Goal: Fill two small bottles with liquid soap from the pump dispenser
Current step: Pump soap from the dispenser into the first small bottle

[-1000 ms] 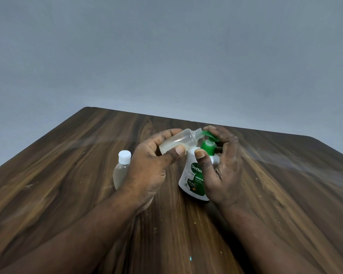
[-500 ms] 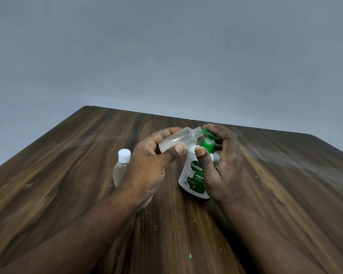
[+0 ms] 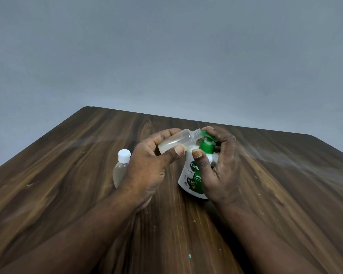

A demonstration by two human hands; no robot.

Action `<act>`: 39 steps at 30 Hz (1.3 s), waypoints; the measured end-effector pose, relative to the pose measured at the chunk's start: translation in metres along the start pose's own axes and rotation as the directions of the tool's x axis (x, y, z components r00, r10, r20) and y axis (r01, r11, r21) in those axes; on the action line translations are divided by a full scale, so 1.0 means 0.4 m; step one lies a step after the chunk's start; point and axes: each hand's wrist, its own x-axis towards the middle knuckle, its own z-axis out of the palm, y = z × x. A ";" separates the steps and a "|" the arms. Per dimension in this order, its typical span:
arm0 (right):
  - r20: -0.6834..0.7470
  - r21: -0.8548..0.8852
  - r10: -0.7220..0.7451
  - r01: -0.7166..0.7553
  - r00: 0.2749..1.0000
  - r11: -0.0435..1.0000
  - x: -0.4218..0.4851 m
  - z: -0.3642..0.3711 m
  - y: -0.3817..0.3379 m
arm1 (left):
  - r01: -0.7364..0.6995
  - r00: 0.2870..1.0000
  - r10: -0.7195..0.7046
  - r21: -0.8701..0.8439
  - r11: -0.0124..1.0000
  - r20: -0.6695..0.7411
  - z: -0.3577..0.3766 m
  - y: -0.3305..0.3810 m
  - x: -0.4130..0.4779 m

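Your left hand [image 3: 147, 171] grips the tilted bottle [image 3: 176, 142]; your right hand [image 3: 220, 171] clasps the dispenser [image 3: 192, 180], seemingly pressing its pump [image 3: 206, 145].

plain indoor room, possibly home; exact type indeterminate. evidence: dark wood-grain table [image 3: 77, 175], surface flecked with specks [image 3: 190, 255]; bare grey wall [image 3: 166, 56] behind; branded hand-soap dispenser [image 3: 192, 180] on table.

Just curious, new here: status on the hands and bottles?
Left hand grips uncapped clear plastic bottle, tilted, mouth at green pump spout. Right hand holds white soap dispenser, fingers on pump. White-capped clear bottle stands aside; nothing in way.
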 end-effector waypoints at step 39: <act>-0.018 0.001 -0.023 0.023 1.000 1.000 -0.004 0.002 0.003 | 0.015 1.000 -0.014 -0.062 0.998 0.016 0.002 0.001 0.001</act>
